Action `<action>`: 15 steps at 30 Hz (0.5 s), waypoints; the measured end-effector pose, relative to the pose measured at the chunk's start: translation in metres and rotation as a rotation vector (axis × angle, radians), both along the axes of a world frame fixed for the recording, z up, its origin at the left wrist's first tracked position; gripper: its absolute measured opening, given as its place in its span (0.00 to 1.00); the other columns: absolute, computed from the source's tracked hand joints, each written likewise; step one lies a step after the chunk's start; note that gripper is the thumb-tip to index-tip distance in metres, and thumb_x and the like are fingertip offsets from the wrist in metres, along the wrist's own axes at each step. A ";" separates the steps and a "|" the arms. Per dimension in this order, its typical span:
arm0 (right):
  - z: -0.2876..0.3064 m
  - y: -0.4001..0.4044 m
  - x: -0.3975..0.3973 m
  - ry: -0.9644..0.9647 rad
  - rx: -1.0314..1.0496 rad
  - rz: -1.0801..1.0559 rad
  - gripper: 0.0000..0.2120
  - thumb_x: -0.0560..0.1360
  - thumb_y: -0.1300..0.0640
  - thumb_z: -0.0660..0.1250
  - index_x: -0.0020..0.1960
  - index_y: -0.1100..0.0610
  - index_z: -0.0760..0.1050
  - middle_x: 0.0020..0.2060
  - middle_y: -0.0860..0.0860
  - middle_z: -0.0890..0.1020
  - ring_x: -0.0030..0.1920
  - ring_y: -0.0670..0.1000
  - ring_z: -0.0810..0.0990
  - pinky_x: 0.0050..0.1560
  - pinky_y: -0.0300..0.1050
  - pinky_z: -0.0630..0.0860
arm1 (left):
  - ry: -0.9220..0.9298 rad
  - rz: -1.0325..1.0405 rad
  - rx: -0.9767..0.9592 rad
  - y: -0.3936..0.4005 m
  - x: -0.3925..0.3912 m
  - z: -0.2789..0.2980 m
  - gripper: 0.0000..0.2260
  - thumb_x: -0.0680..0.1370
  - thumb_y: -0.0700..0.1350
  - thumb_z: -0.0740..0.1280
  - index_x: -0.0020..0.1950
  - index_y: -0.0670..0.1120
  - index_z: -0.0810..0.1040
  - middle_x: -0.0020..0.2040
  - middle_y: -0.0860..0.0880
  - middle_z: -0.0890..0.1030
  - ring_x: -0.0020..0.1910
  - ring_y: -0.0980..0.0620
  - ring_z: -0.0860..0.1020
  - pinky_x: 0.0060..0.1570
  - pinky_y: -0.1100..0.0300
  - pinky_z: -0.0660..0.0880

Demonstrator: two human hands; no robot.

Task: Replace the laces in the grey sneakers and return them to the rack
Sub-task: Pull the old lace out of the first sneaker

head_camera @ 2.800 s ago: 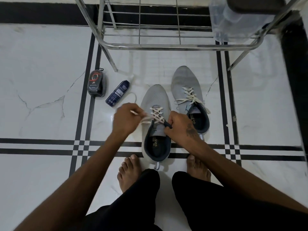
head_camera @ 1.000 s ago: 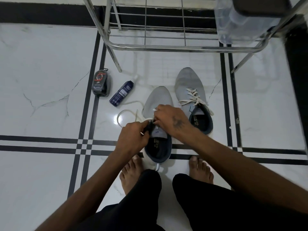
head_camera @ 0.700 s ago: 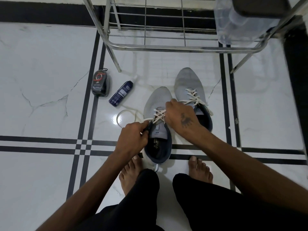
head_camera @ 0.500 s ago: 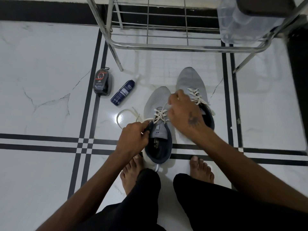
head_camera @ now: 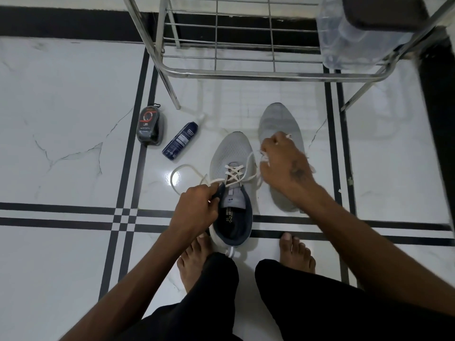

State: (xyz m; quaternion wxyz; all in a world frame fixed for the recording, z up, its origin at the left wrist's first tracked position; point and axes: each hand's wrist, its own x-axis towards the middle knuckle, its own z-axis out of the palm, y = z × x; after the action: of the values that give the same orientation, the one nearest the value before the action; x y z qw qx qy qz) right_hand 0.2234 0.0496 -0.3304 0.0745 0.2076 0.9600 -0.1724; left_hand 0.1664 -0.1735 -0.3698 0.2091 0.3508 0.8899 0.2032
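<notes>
Two grey sneakers stand on the white floor. The near sneaker (head_camera: 230, 153) has a cream lace (head_camera: 232, 173) crossed through its eyelets. My left hand (head_camera: 197, 205) grips the dark collar of this sneaker at its left side. My right hand (head_camera: 283, 163) pinches the lace's right end and holds it up and to the right, over the far sneaker (head_camera: 278, 121). The lace's left end lies in a loop (head_camera: 176, 178) on the floor. My right arm hides much of the far sneaker.
A steel shoe rack (head_camera: 246, 72) stands just beyond the sneakers, a clear plastic bottle (head_camera: 349, 38) at its right. A dark shoe-polish case (head_camera: 149, 129) and a blue spray can (head_camera: 181, 140) lie on the floor to the left. My bare feet (head_camera: 194, 262) are below the near sneaker.
My right hand has pulled the lace end up and away to the right, drawing it through the eyelet. My left hand stays on the sneaker's collar.
</notes>
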 end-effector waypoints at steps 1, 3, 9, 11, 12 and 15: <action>-0.001 -0.013 0.001 0.020 -0.061 0.091 0.19 0.75 0.53 0.69 0.65 0.53 0.72 0.65 0.52 0.69 0.60 0.53 0.72 0.56 0.49 0.77 | 0.009 -0.007 0.014 0.000 0.000 0.000 0.13 0.78 0.45 0.65 0.63 0.49 0.78 0.44 0.47 0.82 0.41 0.46 0.79 0.43 0.54 0.76; -0.007 -0.032 -0.003 -0.030 -0.076 0.323 0.26 0.74 0.48 0.71 0.69 0.52 0.71 0.67 0.53 0.69 0.63 0.54 0.71 0.56 0.47 0.72 | 0.023 -0.019 0.031 0.001 0.000 0.001 0.13 0.77 0.45 0.66 0.62 0.48 0.79 0.44 0.46 0.82 0.40 0.46 0.79 0.41 0.54 0.75; -0.017 -0.036 -0.016 -0.049 0.189 0.568 0.09 0.78 0.56 0.66 0.57 0.54 0.78 0.54 0.51 0.78 0.55 0.53 0.73 0.49 0.46 0.67 | 0.008 -0.017 0.023 0.000 0.002 0.001 0.13 0.77 0.44 0.66 0.61 0.47 0.79 0.42 0.46 0.82 0.40 0.45 0.78 0.40 0.54 0.75; -0.007 -0.017 -0.016 -0.081 0.206 0.439 0.04 0.76 0.62 0.67 0.50 0.56 0.78 0.45 0.51 0.77 0.49 0.52 0.75 0.46 0.46 0.68 | 0.011 -0.002 0.019 -0.004 0.002 0.001 0.13 0.78 0.44 0.65 0.63 0.48 0.79 0.41 0.47 0.81 0.39 0.47 0.77 0.37 0.59 0.70; -0.001 -0.004 -0.015 -0.100 0.190 0.306 0.02 0.74 0.63 0.67 0.46 0.57 0.77 0.42 0.51 0.76 0.48 0.53 0.77 0.45 0.46 0.69 | 0.013 0.005 0.021 -0.006 0.002 0.001 0.14 0.78 0.44 0.65 0.63 0.49 0.78 0.40 0.49 0.79 0.38 0.49 0.75 0.36 0.61 0.66; 0.007 0.025 -0.008 -0.104 0.151 -0.052 0.02 0.74 0.60 0.65 0.46 0.58 0.74 0.47 0.52 0.75 0.53 0.56 0.76 0.46 0.47 0.72 | 0.015 -0.004 0.028 -0.010 0.001 0.000 0.13 0.79 0.45 0.65 0.63 0.49 0.79 0.41 0.49 0.80 0.38 0.53 0.72 0.36 0.63 0.63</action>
State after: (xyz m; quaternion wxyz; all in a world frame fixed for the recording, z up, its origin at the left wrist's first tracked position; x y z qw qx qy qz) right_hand 0.2157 0.0751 -0.3239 0.1041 0.2460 0.9594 -0.0902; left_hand 0.1676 -0.1831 -0.3696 0.1977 0.3570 0.8879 0.2126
